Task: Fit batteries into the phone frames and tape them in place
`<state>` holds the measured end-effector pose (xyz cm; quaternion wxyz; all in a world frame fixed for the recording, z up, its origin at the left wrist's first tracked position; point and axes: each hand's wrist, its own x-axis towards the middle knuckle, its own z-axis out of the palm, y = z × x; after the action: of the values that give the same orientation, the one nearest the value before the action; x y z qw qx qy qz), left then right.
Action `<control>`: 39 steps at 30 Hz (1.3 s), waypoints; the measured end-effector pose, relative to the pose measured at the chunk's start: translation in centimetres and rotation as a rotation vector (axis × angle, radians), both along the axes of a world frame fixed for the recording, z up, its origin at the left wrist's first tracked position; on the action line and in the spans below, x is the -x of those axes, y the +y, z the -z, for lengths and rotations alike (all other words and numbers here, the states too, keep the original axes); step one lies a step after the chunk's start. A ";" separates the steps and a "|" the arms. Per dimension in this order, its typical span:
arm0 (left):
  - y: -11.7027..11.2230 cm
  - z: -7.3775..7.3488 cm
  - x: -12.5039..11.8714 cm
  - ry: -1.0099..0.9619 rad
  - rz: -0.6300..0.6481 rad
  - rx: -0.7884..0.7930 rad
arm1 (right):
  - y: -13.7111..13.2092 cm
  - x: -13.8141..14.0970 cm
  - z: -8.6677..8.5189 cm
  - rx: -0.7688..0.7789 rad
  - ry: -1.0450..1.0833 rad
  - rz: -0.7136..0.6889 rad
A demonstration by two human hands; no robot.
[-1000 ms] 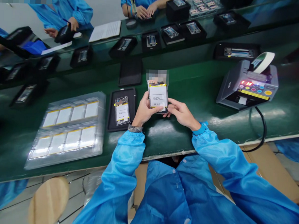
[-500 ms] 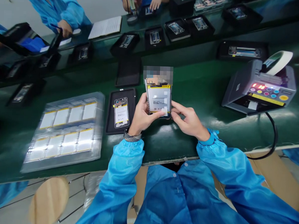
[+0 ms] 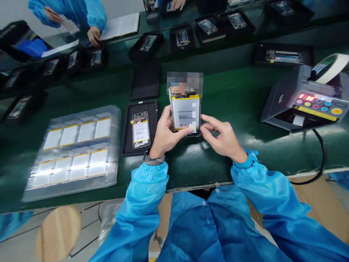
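I hold an opened phone frame (image 3: 184,113) with a white, yellow-edged battery in it, upright above the green belt (image 3: 235,106). My left hand (image 3: 164,133) is wrapped round its left side and bottom, thumb on the battery's lower edge. My right hand (image 3: 222,137) pinches the lower right corner, fingertips at a small white tab. To the left, a black tray (image 3: 128,129) carries another phone frame (image 3: 140,129) with a battery.
A clear blister tray of several batteries (image 3: 73,146) lies at the left. A grey tape dispenser (image 3: 305,99) with coloured buttons stands at the right, cable trailing off the edge. Black trays with phone frames (image 3: 182,38) line the far belt, where other people's hands (image 3: 93,34) work.
The phone frame has risen slightly and come nearer to me. My right fingers have moved onto its lower right corner at the white tab. The view has shifted a little.
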<state>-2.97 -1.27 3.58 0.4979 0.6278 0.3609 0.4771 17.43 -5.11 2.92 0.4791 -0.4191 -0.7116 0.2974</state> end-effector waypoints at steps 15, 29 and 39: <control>0.2 0.3 0.1 -0.032 0.039 0.054 | 0.1 -0.1 0.1 0.109 0.107 -0.051; 0.7 0.5 0.3 -0.064 0.089 0.076 | -0.7 -0.1 -0.8 0.162 0.152 -0.056; 0.0 0.1 0.2 -0.004 0.027 0.039 | -0.4 -0.1 -0.3 0.034 -0.004 0.034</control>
<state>-3.14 -1.27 3.44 0.5173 0.6218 0.3605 0.4646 17.52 -5.55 3.26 0.4753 -0.4400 -0.7001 0.3005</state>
